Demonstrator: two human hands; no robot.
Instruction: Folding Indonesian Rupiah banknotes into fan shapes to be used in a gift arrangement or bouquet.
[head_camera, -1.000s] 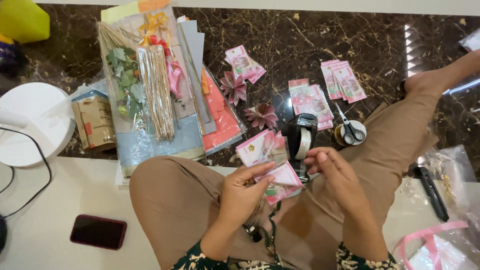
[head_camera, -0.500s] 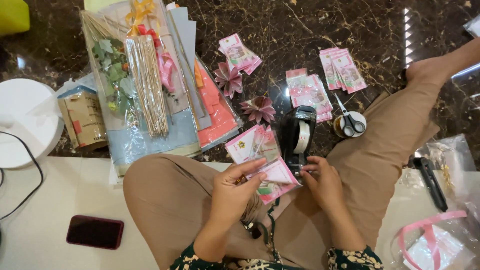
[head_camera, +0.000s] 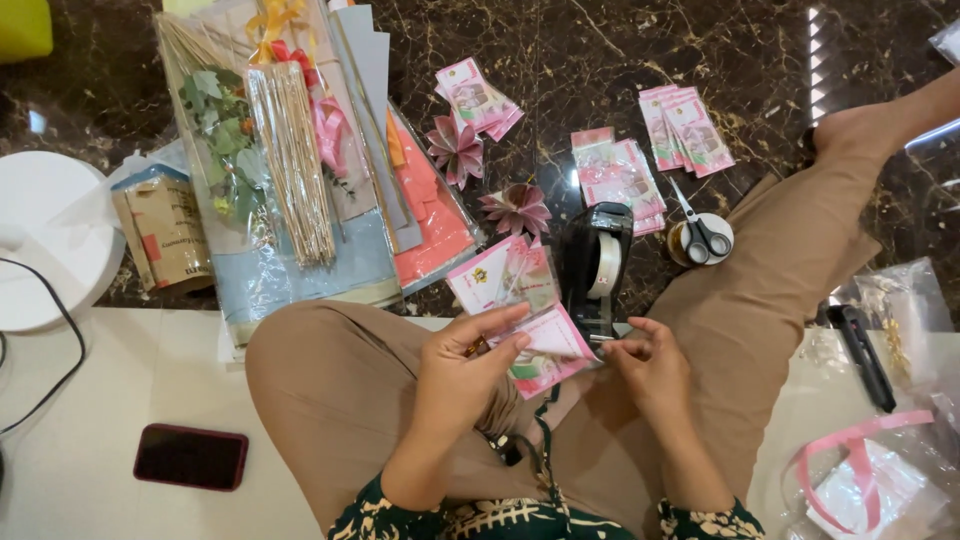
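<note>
Now folded note (head_camera: 545, 350), tip lower-right.

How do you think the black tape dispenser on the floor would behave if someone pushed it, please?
The tape dispenser looks blocky and flat-based, so it would probably slide rather than roll. The marble floor looks glossy, so it may slip easily. It seems fairly heavy for its size.

**Around the lap: floor clutter**

Scissors (head_camera: 706, 228) lie across a tape roll (head_camera: 690, 243) on the dark marble floor (head_camera: 600, 50). Two folded paper flowers (head_camera: 455, 148) (head_camera: 517, 209) sit near three stacks of pink notes (head_camera: 478, 97) (head_camera: 618, 175) (head_camera: 690, 125). A bundle of sticks (head_camera: 292, 165) and leafy sprigs (head_camera: 218, 125) rest on clear-wrapped paper sheets (head_camera: 340, 260). Left of them stand a brown packet (head_camera: 160, 230) and a white round stand (head_camera: 45, 235). A dark phone (head_camera: 190, 456) lies on the pale floor, and pink ribbon (head_camera: 850, 455) curls over plastic bags at right.
</note>
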